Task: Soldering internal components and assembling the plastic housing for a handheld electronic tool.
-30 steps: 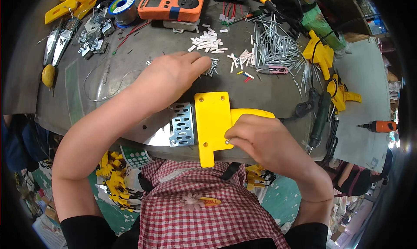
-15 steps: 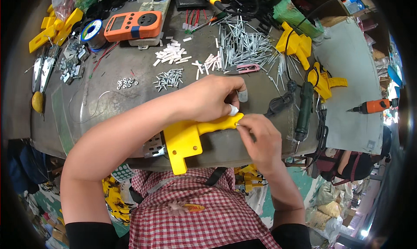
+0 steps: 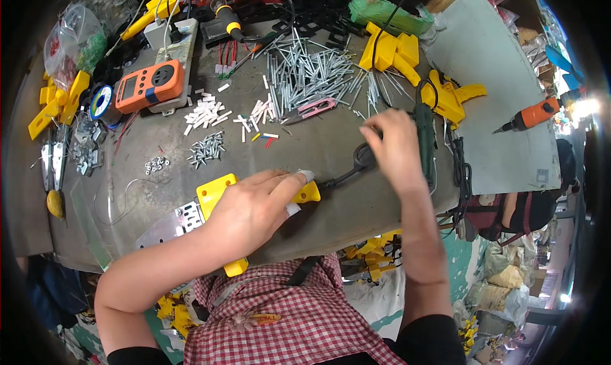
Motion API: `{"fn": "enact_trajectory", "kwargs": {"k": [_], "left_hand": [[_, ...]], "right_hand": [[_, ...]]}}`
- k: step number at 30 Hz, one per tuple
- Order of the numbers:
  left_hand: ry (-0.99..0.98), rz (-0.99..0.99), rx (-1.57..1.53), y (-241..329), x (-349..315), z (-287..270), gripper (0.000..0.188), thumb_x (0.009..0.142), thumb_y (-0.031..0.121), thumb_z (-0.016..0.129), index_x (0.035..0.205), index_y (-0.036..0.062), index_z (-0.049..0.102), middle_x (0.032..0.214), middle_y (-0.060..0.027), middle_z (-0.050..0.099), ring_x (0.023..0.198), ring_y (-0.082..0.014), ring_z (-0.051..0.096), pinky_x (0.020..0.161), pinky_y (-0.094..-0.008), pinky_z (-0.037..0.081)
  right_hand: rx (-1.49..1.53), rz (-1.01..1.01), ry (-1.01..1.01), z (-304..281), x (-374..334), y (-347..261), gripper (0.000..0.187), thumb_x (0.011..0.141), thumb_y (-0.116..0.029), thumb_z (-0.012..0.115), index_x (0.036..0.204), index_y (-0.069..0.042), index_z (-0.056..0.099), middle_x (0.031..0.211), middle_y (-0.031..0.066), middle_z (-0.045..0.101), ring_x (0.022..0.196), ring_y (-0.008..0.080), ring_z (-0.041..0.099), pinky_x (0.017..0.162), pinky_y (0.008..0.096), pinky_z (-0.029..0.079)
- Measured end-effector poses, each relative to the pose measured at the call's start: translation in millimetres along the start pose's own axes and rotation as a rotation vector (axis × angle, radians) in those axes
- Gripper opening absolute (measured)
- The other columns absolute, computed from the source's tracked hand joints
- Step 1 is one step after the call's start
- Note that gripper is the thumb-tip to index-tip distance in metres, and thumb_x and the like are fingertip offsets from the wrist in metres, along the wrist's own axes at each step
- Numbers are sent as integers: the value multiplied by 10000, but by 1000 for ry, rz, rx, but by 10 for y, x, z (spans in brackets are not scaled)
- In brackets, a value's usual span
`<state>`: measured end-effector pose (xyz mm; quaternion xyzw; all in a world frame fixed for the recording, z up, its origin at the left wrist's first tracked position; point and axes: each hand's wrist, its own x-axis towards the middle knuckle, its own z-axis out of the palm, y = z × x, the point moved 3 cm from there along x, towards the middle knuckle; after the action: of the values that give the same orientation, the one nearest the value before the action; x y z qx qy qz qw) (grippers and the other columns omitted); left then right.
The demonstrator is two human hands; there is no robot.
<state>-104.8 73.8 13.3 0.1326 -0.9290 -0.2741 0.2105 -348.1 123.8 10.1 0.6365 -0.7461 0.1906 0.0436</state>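
My left hand (image 3: 254, 203) is closed over a yellow plastic tool housing (image 3: 216, 192), pressing it near the table's front edge. A perforated metal plate (image 3: 189, 217) sticks out of its left end. From the handle's right end runs a black cord (image 3: 344, 176). White wraps cover two of my left fingertips. My right hand (image 3: 396, 145) is raised off the housing, beside a green electric screwdriver (image 3: 425, 136). Its thumb stands apart from the curved fingers, and I see nothing held; some fingers are partly hidden.
Behind my hands lie long screws (image 3: 309, 72), short screws (image 3: 207, 148), nuts (image 3: 157, 165) and white sleeves (image 3: 207, 113). An orange meter (image 3: 149, 85) stands back left. Yellow tools (image 3: 389, 50) and an orange-black screwdriver (image 3: 531, 115) are on the right.
My right hand has left the handle's end and moved up and right toward the green screwdriver. My left hand has shifted down onto the housing. The view has turned right.
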Motion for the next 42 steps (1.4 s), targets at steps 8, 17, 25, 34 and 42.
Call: {"fn": "enact_trajectory", "kwargs": {"k": [8, 17, 25, 34, 42], "left_hand": [[-144, -130, 88, -16, 30, 89, 501, 726, 194, 704, 1153, -2, 532, 1033, -170, 623, 923, -326, 610, 780, -400, 505], [-176, -164, 2, -45, 27, 18, 474, 765, 216, 673, 1157, -7, 527, 1021, -173, 618, 935, -340, 604, 791, -405, 500], [-146, -306, -191, -206, 162, -213, 380, 827, 224, 646, 1122, 0, 558, 1010, -172, 620, 918, -332, 617, 819, -387, 495], [-94, -378, -430, -266, 223, -153, 366, 836, 73, 630, 1177, -4, 524, 1107, -142, 605, 935, -221, 639, 827, -334, 517], [71, -126, -142, 20, 304, -367, 602, 753, -102, 607, 1306, 72, 446, 1108, -121, 606, 861, -163, 643, 780, -303, 537]], "right_hand": [[-157, -38, -163, 586, 689, 146, 118, 758, -35, 530, 853, -30, 599, 859, 181, 596, 867, 376, 613, 766, 475, 471], [-152, -190, -201, 459, 655, 363, 192, 749, -3, 537, 935, -31, 574, 904, 179, 589, 865, 384, 585, 736, 460, 474], [24, -154, -6, 222, 771, 515, 175, 721, -10, 597, 893, -40, 576, 884, 146, 577, 871, 353, 587, 743, 428, 474], [128, -166, -211, 122, 670, 226, 147, 785, -58, 596, 926, -22, 609, 819, 86, 616, 756, 214, 622, 645, 335, 503], [1349, 298, -404, -142, 31, -791, 433, 825, 34, 610, 1222, -19, 447, 775, 77, 601, 591, 110, 582, 535, 222, 476]]}}
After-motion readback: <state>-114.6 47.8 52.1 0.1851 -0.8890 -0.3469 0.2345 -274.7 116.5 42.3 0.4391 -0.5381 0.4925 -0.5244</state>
